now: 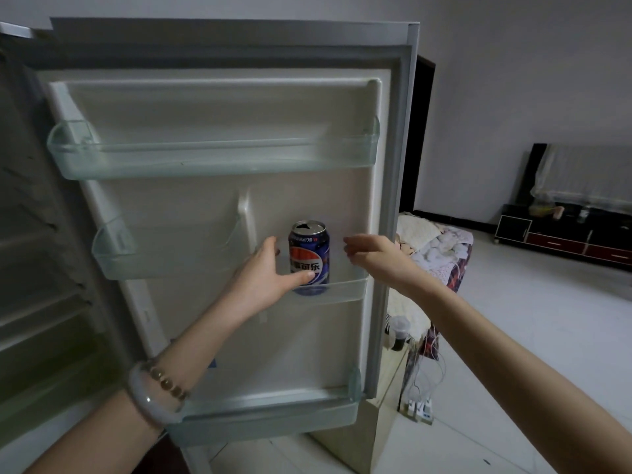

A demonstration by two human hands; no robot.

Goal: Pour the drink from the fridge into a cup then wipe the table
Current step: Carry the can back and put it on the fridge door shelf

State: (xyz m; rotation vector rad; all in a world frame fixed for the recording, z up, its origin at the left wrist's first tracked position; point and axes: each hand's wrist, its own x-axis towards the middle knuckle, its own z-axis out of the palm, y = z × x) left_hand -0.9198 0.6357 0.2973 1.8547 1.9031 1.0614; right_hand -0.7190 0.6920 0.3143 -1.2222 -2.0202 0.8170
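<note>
Bracelet (147, 395), fridge door (205, 200), pale tiled floor (547, 319)

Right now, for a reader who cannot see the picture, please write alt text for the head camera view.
The left hand grips an opened blue soda can that stands in the right-side middle shelf of an open fridge door. The right hand hovers just right of the can, fingers loosely curled, holding nothing.

Left hand (270, 278) around can (309, 254) — door shelf (345, 290)
</note>
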